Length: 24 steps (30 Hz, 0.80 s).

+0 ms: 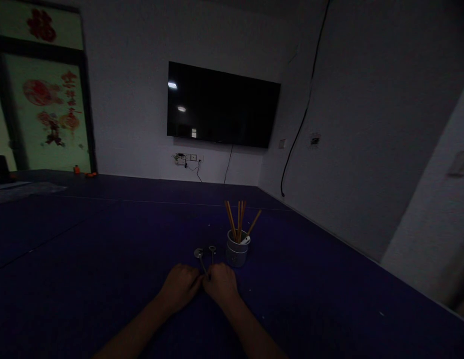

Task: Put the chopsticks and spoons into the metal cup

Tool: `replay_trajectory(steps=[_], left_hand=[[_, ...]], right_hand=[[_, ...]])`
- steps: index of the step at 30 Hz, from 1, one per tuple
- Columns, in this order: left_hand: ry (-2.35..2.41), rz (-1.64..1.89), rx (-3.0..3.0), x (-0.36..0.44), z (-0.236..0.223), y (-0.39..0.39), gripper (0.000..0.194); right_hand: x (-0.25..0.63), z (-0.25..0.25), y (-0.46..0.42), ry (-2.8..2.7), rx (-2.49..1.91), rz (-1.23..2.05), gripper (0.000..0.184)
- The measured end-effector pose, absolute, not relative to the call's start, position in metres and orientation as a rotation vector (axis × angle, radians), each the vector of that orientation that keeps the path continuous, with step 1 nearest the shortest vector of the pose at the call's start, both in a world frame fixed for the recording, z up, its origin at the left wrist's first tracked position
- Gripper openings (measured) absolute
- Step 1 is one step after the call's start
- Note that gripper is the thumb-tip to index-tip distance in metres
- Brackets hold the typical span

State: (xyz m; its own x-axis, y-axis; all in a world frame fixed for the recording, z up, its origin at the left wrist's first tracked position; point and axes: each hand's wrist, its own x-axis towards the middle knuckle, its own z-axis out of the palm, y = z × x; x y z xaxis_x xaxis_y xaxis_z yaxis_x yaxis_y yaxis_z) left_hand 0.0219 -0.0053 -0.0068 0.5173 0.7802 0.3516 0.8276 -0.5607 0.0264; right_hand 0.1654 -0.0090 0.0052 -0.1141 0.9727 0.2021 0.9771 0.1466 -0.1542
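My left hand (181, 283) and my right hand (222, 283) are close together low over the dark blue surface, knuckles up and fingers curled. A metal spoon (198, 253) points away from me, its handle slanting down to the fingers of my right hand. Just right of its bowl lies a second, smaller metal utensil (212, 249), spoon-like, with its handle running behind my right hand. What my left fingers hold, if anything, is hidden. Beyond my right hand stands a grey cup (236, 258), holding several wooden chopsticks (239, 222) and a white-ended utensil (246, 240).
The dark blue surface (134, 239) stretches to the walls. A large television (222, 107) hangs above sockets (187, 158) and cables. Another black cable (299, 132) runs down the right wall. Plastic sheeting (30, 190) and small orange items (77, 169) lie far left near a door (48, 109).
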Motion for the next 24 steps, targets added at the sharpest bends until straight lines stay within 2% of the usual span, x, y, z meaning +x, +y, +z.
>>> replay_trajectory(steps=[16,24], left_hand=[[-1.536,-0.405,-2.577,0.0228,0.0009,-0.0070,0.023],[-1.597,-0.357,-2.582,0.0201,-0.0012,-0.0042,0.036]], right_hand=[[0.1659,0.0029,-0.0069,-2.170,-1.839,0.002,0.025],[0.1656,0.0059,-0.0062,-2.139,-1.763,0.040,0.021]])
